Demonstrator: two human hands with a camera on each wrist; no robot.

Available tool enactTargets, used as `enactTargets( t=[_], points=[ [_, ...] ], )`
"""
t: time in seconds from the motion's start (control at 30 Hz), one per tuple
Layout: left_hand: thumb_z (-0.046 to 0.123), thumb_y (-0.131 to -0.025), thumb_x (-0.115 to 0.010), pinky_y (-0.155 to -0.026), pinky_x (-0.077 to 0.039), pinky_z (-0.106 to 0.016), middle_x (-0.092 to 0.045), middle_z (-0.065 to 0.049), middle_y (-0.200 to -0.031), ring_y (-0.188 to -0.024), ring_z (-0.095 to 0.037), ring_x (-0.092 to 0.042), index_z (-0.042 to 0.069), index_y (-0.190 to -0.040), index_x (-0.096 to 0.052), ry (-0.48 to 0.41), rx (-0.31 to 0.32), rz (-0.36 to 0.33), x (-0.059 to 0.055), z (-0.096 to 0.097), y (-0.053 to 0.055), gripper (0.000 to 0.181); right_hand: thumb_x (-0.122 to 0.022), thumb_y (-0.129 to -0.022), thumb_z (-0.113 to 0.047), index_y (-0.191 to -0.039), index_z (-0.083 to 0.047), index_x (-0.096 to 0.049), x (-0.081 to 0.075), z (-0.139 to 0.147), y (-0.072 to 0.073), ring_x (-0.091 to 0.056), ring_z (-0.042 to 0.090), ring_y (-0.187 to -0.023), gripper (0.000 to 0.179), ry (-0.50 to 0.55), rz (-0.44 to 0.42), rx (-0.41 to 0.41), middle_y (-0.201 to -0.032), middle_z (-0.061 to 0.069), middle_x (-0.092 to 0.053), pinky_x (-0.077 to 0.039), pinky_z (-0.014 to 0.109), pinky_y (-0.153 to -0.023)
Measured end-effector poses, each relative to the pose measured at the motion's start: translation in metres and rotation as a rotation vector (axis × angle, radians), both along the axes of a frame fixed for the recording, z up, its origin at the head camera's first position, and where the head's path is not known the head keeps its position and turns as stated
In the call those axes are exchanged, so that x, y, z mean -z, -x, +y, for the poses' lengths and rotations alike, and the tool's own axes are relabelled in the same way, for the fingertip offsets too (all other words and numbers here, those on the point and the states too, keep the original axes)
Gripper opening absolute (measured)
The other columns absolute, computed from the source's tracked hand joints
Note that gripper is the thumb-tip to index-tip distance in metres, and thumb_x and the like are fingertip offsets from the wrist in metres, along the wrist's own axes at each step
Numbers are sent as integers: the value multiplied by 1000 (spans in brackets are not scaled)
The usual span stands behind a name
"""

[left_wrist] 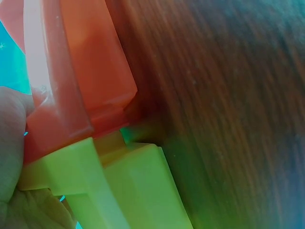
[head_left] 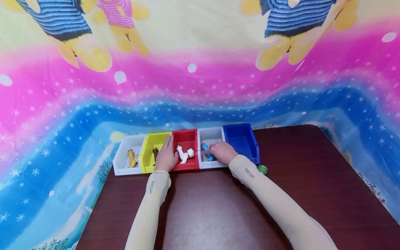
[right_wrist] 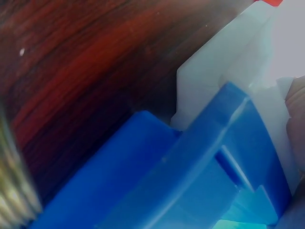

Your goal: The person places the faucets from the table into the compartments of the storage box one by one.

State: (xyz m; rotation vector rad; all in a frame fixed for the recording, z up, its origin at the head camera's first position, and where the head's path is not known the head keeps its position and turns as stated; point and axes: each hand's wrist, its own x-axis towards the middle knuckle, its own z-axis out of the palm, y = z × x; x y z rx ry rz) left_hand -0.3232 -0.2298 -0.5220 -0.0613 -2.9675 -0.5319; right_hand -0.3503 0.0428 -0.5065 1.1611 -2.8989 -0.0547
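My left hand [head_left: 166,158] lies over the wall between the yellow bin [head_left: 159,138] and the red bin [head_left: 186,136], fingers straight. Beside it a brown tap-like piece [head_left: 155,152] is partly covered in the yellow bin. A white tap-like piece [head_left: 185,154] lies in the red bin. My right hand [head_left: 222,152] reaches into the grey-white bin [head_left: 211,134] and pinches a blue tap-like piece [head_left: 210,157], its fingers crossing the piece's middle; the thumb is hidden. The left wrist view shows part of the hand [left_wrist: 12,143] against the bins' front edges.
At the row's left end, a white bin [head_left: 120,161] holds a yellow tap-like piece [head_left: 132,159]. A blue bin [head_left: 240,139] ends the row on the right. A green piece [head_left: 262,169] is on the brown table [head_left: 200,211] by its front corner. Patterned cloth [head_left: 193,86] hangs behind.
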Motion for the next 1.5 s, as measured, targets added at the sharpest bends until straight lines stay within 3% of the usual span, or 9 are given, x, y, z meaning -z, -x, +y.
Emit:
enactTargets(
  t=[0.77, 1.03, 1.37, 1.5],
  points=[
    [23, -98, -69, -122, -36, -52, -16, -9, -175, -155, -33, -33, 12, -167, -18, 5, -13, -11, 0, -1, 3, 87, -67, -99, -5, -133, -36, -71, 0, -1, 1, -65, 16, -80, 47, -18, 14, -12, -94, 1, -73, -59, 32, -81],
    [23, -98, -68, -123, -35, -52, -16, -9, -175, -155, -34, -33, 12, -167, -16, 5, -21, -19, 0, 0, 3, 87, -65, -101, -7, -136, -34, -70, -6, -2, 0, -69, 19, -95, 44, -42, -62, 3, -115, 3, -76, -59, 37, -94],
    [23, -99, -68, -123, -35, -51, -15, -9, -175, -156, -33, -32, 13, -168, -14, 6, -28, -34, -2, 2, 1, 88, -65, -101, -8, -140, -37, -66, -4, -1, 0, -70, 21, -103, 49, -73, -54, -22, -120, 3, -75, -58, 41, -99],
    [23, -99, -67, -123, -34, -52, -15, -8, -175, -156, -32, -32, 13, -168, -14, -4, -29, -31, -2, 1, 1, 87, -67, -98, -3, -146, -36, -61, -5, 2, 0, -68, 27, -118, 59, -30, -62, -37, -130, 7, -72, -56, 46, -104]
  ],
)
